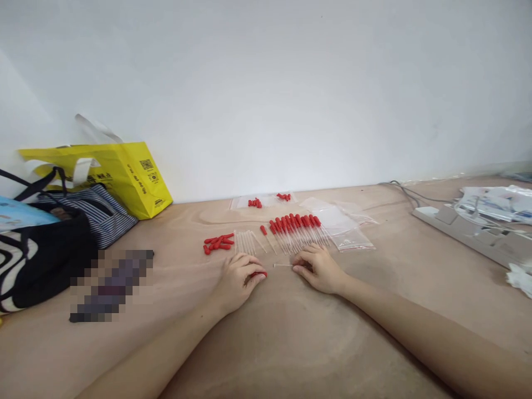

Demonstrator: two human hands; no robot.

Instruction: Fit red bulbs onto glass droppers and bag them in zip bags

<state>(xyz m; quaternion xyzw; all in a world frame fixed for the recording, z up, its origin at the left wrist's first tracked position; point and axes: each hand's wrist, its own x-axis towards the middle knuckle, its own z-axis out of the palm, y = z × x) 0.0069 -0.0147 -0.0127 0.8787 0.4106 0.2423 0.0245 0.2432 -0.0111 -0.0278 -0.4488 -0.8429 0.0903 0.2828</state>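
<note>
My left hand (241,280) is closed on a red rubber bulb (261,274), mostly hidden by the fingers. Pinched in my right hand (318,270) is a thin clear glass tube (282,265), its free end pointing left toward the bulb with a gap between them. Beyond my left hand lie several loose red bulbs (218,243) in a small pile, beside a row of bare glass tubes (246,243). A row of red-capped droppers (295,227) lies behind my right hand, bulbs toward the wall. One more capped dropper (263,230) sits at that row's left end.
Clear plastic bags (343,224) lie behind the droppers; another bag (270,200) with red bulbs is by the wall. At left stand a yellow bag (141,183), a striped pouch (106,213) and a black bag (62,255). A white power strip (457,230) with cables is right.
</note>
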